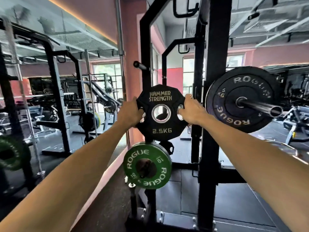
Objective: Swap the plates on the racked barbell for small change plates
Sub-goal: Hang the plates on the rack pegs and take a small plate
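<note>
2.5 kg change plate [160, 113] grasped at both edges, left grip [129, 113], right grip [192, 111], barbell sleeve [260, 107] just right.

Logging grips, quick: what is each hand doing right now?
Left hand: grips the 2.5 kg plate at its left edge.
Right hand: grips the same plate's right edge.

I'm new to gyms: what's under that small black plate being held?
Below the 2.5 kg plate a green Rogue plate hangs on the rack, with another small black plate's edge peeking behind. Its peg is hidden.
</note>
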A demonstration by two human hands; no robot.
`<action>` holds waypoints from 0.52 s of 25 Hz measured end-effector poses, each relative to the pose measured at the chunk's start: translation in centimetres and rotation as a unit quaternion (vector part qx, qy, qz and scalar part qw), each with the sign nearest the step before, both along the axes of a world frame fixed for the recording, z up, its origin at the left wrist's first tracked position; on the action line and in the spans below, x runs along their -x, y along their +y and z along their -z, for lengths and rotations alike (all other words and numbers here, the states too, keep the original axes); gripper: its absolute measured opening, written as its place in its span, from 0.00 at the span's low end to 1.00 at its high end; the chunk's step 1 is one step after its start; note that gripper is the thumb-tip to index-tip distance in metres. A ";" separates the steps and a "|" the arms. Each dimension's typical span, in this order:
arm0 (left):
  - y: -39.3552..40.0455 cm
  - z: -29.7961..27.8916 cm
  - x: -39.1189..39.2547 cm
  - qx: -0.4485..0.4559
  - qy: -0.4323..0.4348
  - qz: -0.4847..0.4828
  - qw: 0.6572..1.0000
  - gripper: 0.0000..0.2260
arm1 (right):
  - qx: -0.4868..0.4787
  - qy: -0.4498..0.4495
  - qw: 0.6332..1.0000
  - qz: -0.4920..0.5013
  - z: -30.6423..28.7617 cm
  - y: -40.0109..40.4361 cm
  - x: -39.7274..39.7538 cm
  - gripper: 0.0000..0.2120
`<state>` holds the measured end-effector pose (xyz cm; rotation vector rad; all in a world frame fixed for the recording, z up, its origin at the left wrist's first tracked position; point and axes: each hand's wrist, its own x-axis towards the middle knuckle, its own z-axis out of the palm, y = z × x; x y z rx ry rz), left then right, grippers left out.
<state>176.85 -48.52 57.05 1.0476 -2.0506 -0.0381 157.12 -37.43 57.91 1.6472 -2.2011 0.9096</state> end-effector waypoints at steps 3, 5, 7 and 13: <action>-4.1 -0.2 -3.9 -0.006 0.008 -0.002 1.000 0.13 | 0.002 0.018 1.000 -0.012 -0.5 -3.9 -3.7 0.15; -6.4 -0.2 -5.4 -0.009 0.018 -0.003 1.000 0.12 | 0.001 0.029 1.000 -0.011 -0.9 -6.3 -5.2 0.14; -8.7 -0.2 -6.1 -0.002 0.024 -0.001 1.000 0.12 | 0.001 0.028 0.999 -0.016 -1.1 -8.7 -5.9 0.14; -18.6 -1.0 -5.7 0.017 0.031 0.002 0.999 0.11 | 0.024 0.030 0.999 -0.015 -1.6 -18.3 -5.3 0.14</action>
